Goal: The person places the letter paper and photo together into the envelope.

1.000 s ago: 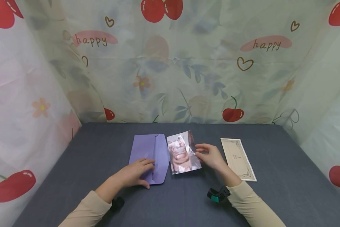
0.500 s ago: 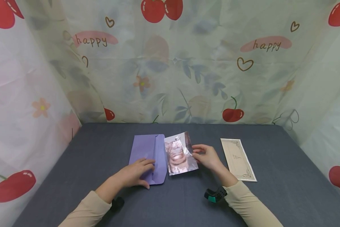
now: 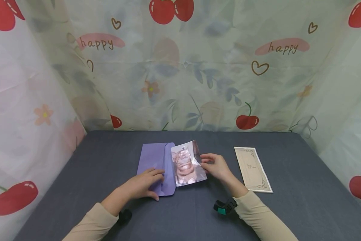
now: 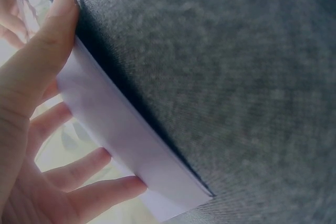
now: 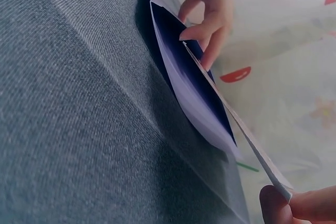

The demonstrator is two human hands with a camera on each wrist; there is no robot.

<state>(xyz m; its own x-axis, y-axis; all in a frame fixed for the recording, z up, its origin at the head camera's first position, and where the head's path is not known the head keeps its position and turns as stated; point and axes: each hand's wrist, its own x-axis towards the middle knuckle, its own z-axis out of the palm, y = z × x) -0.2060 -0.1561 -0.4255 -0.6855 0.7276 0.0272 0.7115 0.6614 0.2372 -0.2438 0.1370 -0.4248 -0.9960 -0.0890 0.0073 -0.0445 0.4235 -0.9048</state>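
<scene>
A purple envelope (image 3: 151, 155) lies on the table with its flap unfolded to the right. My left hand (image 3: 145, 184) rests on it, fingers spread over the upper face and thumb by the near edge. My right hand (image 3: 218, 167) pinches a glossy photo (image 3: 186, 164) with a pinkish picture by its right edge. Held tilted, the photo overlaps the flap. In the right wrist view the photo (image 5: 247, 129) shows edge-on, its far end over the gaping dark mouth of the envelope (image 5: 184, 93). The left wrist view shows the fingertips (image 4: 137, 183) touching the envelope's pale face.
A cream card (image 3: 253, 169) with ornate corner print lies to the right of my right hand. The dark cloth-covered table (image 3: 195, 214) meets a printed curtain (image 3: 183, 83) at the back and sides. A black band with a green patch (image 3: 224, 206) is by the right wrist.
My right hand has moved the photo steadily left, so that it covers more of the envelope's flap. My left hand has stayed in place on the envelope.
</scene>
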